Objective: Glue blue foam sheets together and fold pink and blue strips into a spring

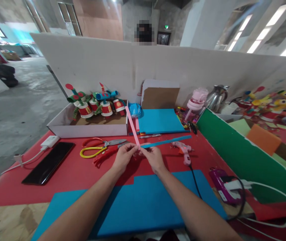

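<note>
Over the red tabletop, both my hands meet at the crossing ends of two paper strips. My left hand (126, 154) is closed in a pinch at the lower end of a pink paper strip (132, 127), which stretches up and away. My right hand (153, 156) pinches the near end of a blue paper strip (169, 141), which reaches out to the right. The strips form a V at my fingertips; the exact joint is partly hidden. A pink glue gun (185, 151) lies right of my right hand. Scissors with yellow and red handles (99, 147) lie left of my left hand.
A white box (90, 130) with several paper-cup figures (106, 108) stands at the back left. Blue paper sheets (160, 120) lie ahead. A black phone (49, 164) is at left, a purple power strip (224, 187) at right. A green panel (248, 157) edges the right side.
</note>
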{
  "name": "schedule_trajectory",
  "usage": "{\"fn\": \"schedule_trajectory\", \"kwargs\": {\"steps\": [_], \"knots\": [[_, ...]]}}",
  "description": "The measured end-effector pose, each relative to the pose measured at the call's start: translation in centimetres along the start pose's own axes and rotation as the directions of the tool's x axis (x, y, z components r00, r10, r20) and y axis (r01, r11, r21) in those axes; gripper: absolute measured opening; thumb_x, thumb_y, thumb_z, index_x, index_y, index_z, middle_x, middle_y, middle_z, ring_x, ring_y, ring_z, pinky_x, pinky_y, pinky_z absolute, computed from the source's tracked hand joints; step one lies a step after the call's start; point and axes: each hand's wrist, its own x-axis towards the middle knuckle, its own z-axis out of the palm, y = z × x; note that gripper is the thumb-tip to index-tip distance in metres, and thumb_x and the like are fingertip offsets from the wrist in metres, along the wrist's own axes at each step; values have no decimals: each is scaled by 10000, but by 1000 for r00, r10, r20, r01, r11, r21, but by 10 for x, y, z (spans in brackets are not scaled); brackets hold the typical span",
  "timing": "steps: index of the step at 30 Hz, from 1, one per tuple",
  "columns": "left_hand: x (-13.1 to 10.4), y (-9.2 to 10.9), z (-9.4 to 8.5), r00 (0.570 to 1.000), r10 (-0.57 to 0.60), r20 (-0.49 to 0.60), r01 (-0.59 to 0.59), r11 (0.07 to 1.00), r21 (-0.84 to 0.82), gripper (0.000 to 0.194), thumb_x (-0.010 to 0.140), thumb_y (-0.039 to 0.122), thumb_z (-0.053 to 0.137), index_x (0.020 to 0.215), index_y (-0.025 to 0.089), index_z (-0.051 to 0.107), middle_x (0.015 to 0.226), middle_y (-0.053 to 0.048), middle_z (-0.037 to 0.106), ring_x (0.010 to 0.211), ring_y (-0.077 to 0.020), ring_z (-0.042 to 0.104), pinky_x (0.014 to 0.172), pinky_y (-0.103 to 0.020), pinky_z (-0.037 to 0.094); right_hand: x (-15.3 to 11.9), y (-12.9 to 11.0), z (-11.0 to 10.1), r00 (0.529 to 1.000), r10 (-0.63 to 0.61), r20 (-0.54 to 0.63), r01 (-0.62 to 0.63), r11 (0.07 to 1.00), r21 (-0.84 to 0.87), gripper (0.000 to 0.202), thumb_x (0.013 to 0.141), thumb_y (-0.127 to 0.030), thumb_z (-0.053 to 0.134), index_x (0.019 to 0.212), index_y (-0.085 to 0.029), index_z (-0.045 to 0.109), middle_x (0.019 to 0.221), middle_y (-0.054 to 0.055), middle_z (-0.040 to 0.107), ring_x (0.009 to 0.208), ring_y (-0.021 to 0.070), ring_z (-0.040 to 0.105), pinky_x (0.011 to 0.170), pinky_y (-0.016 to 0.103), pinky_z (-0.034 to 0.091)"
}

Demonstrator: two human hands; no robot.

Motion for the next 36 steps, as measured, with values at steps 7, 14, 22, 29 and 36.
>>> {"fn": "schedule_trajectory", "kwargs": {"steps": [7, 14, 22, 29, 36], "knots": [[0, 0, 1, 1000, 4, -15, -4, 1000, 15, 296, 630, 432, 740, 625, 152, 642, 569, -2, 596, 518, -104, 486, 529, -230, 382, 1, 3, 1, 999, -25, -20, 25, 1000, -4, 197, 658, -374, 713, 720, -192, 669, 695, 29, 697, 653, 177, 649, 680, 310, 535], [3, -6, -3, 1000, -10, -28, 8, 998, -60, 257, 643, 387, 737, 629, 144, 654, 521, 7, 569, 483, -88, 465, 508, -224, 365, 6, 4, -2, 993, 112, -44, -106, 985, 134, 263, 548, -364, 786, 664, -177, 643, 602, -7, 650, 579, 149, 629, 705, 337, 548], [1, -3, -1, 999, 4, -44, -5, 999, -40, 252, 633, 381, 750, 604, 149, 658, 539, -13, 607, 493, -101, 490, 519, -237, 391, 4, 1, -1, 986, 150, 67, -161, 962, 221, 349, 534, -402, 816, 759, -184, 662, 666, -11, 655, 584, 106, 599, 655, 274, 536], [-1, -3, 3, 996, -18, -89, 11, 997, -80, 206, 571, 334, 768, 609, 152, 678, 559, -33, 643, 499, -124, 528, 506, -251, 413, 5, 2, 0, 991, 129, 36, -133, 978, 163, 328, 559, -425, 799, 738, -189, 658, 611, -23, 633, 570, 106, 586, 651, 269, 533], [3, -8, 1, 996, -2, -90, 0, 1000, -22, 193, 567, 310, 758, 623, 139, 690, 547, -31, 634, 482, -110, 505, 491, -240, 396, 3, 4, -1, 995, 100, -11, -99, 992, 84, 317, 579, -422, 780, 756, -190, 657, 617, -23, 629, 582, 121, 595, 653, 278, 525]]}}
